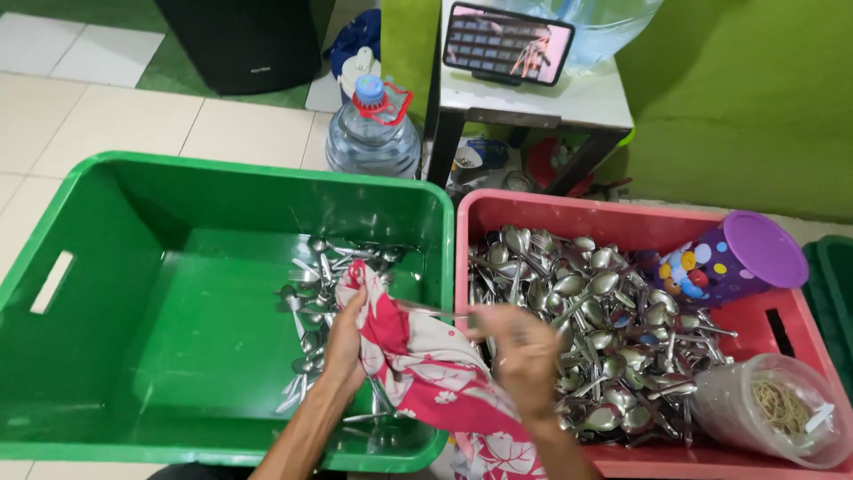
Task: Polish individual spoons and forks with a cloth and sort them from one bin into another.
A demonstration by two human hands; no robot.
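My left hand (345, 342) grips a red and white flowered cloth (418, 364) over the right side of the green plastic crate (107, 267). A thin piece of metal cutlery (435, 311) runs from the cloth across to my right hand (524, 351), which is blurred and holds its other end above the red crate (569, 218). Several spoons and forks (311, 293) lie in the green crate. The red crate holds a big heap of metal spoons (604, 311).
A purple dotted cup with a lid (729, 258) and a clear tub of rubber bands (782, 409) sit in the red crate. Behind stand a large water bottle (371, 133), a small white table (569, 98) with a phone (508, 43), and a green wall.
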